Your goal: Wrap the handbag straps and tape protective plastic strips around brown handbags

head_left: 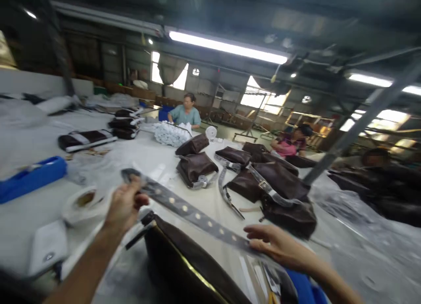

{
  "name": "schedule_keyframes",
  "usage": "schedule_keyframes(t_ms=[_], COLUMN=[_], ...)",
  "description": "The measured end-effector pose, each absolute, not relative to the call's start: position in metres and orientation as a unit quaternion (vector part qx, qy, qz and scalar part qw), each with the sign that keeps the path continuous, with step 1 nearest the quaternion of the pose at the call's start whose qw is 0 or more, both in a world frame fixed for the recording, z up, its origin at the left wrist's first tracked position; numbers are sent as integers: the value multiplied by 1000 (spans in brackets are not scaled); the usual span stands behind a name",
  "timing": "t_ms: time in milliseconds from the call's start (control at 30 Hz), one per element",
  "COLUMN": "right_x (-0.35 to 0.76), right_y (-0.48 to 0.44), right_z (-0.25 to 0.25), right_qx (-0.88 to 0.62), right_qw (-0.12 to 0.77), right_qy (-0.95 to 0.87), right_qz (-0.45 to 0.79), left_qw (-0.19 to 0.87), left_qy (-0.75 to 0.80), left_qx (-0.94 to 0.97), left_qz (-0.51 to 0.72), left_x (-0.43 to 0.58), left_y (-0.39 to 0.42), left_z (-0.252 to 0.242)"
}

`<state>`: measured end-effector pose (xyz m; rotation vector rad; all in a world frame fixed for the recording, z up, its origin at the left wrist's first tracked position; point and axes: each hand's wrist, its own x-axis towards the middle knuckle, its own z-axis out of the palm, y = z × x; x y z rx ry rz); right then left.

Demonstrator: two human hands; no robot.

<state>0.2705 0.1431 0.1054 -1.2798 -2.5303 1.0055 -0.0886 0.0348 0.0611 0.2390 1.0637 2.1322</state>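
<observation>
A dark strap (pixel 191 213) with a row of pale, shiny round spots stretches diagonally in front of me. My left hand (pixel 122 206) pinches it close to its far-left end. Lower on the right, my right hand (pixel 279 245) has thumb and fingers closed around the strap, which runs on past it. Under the strap lies a dark brown leather bag (pixel 194 262) with a gold-coloured zip along its top. The bag's lower part falls outside the view. Motion blurs both hands a little.
Several brown bags (pixel 197 168) with wrapped straps cover the table's middle and right. At left are a blue tape dispenser (pixel 33 177), a white roll (pixel 83 203) and a white box-like object (pixel 49 247). Scissors (pixel 272 291) lie near my right hand. Co-workers (pixel 186 113) sit beyond.
</observation>
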Motion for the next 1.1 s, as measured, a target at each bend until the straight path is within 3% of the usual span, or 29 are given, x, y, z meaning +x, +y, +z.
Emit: schedule_keyframes(t_ms=[67,200,433,667,767,933,1100], right_x=[233,135,44,33,27,32,58], right_y=[143,130,110,119,128,147,166], right_z=[106,107,76,69,72,94,123], right_qx=[-388,-261,-221,-259,-286,-346,-386], right_qw=[127,189,166,128,110,57,121], right_qy=[-849,-869,-855,-859,-839,-743,-674], right_qz=[335,376,439,422,450,571,619], left_qw=[429,461,483,623,599,523,430], left_qy=[397,379,361,269,298,267,164], left_qx=[146,169,186,207,168,-62,-100], left_qz=[798,784,776,705,725,808,882], left_x=[-66,-30,-31,-60,-77,-130,-192], left_y=[39,40,29,9,8,26,44], left_z=[48,29,11,-12,-33,-73,-84])
